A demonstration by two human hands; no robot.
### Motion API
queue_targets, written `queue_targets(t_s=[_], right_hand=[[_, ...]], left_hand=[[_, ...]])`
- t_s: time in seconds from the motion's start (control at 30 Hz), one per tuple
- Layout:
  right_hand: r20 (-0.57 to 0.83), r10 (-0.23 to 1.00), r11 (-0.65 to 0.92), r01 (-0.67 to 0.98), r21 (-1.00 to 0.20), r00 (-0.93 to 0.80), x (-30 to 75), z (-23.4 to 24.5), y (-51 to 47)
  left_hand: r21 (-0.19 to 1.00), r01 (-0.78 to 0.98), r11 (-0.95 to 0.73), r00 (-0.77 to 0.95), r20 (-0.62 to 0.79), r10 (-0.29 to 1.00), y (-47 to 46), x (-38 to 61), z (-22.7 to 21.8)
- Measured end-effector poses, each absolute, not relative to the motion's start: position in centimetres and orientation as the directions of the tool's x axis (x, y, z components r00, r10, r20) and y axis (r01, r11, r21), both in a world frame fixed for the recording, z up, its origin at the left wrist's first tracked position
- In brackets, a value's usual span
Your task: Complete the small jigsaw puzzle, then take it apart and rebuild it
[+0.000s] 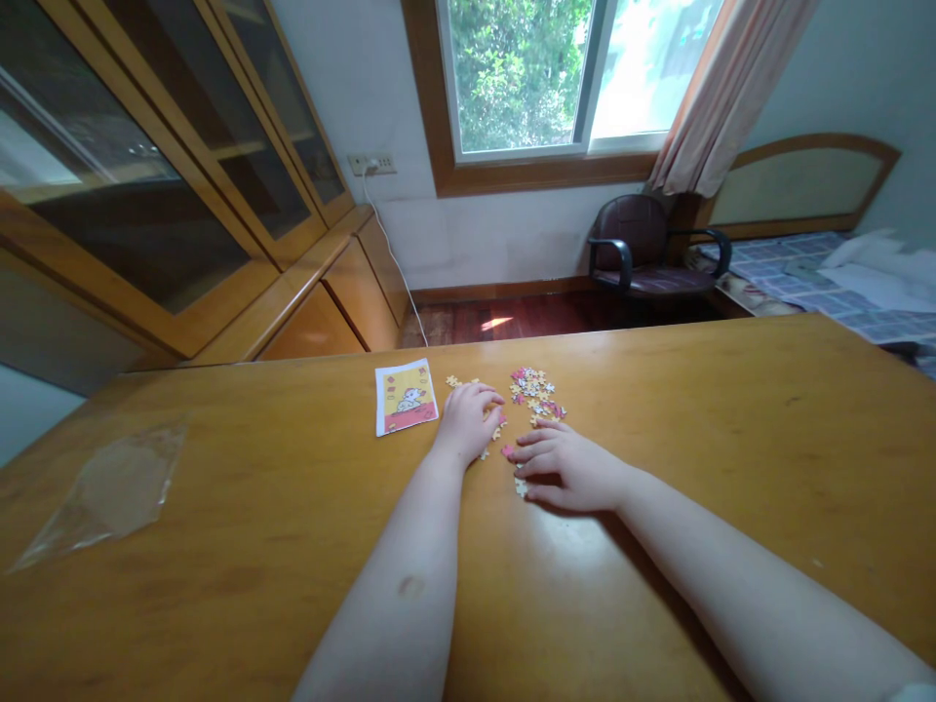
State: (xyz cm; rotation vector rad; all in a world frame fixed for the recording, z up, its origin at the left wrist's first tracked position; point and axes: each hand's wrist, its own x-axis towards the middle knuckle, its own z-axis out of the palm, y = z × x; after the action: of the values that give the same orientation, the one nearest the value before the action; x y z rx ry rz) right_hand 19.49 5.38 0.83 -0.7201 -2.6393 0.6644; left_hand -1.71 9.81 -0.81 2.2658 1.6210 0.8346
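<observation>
Beside the left grip (470, 419), a paper picture card (406, 398); farther left, a clear plastic bag (109, 487), thin and wrinkled. Beyond and between both hands, near the far edge of the glossy wooden counter (292, 585), loose jigsaw pieces (537, 382), small, knobbed, pink and pale. Broad wood grain off to the right. Left grip curled over pieces, impossible to tell whether grasping; right grip (566, 470) released, spread at a few strays.
</observation>
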Motion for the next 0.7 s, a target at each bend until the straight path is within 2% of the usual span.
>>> queue_targets(t_s=[0.07,0.17,0.37,0.7], right_hand=[[0.245,0.549,0.768,0.367,-0.524,-0.799,19.62,0.63,5.71],[0.283,0.615,0.745,0.425,-0.515,-0.736,19.72,0.48,6.08],[0.229,0.669,0.714,0.525,-0.464,-0.707,19.73,0.19,6.23],[0.219,0.681,0.702,0.538,-0.466,-0.699,19.55,0.32,5.95]], left_hand=[[0.502,0.787,-0.36,0.224,0.312,0.923,9.84,-1.74,-0.83],[0.509,0.779,-0.365,0.226,0.315,0.922,9.88,-1.8,-0.85],[0.514,0.775,-0.368,0.218,0.329,0.919,9.89,-1.76,-0.79],[0.522,0.769,-0.368,0.211,0.337,0.918,9.88,-1.77,-0.82]])
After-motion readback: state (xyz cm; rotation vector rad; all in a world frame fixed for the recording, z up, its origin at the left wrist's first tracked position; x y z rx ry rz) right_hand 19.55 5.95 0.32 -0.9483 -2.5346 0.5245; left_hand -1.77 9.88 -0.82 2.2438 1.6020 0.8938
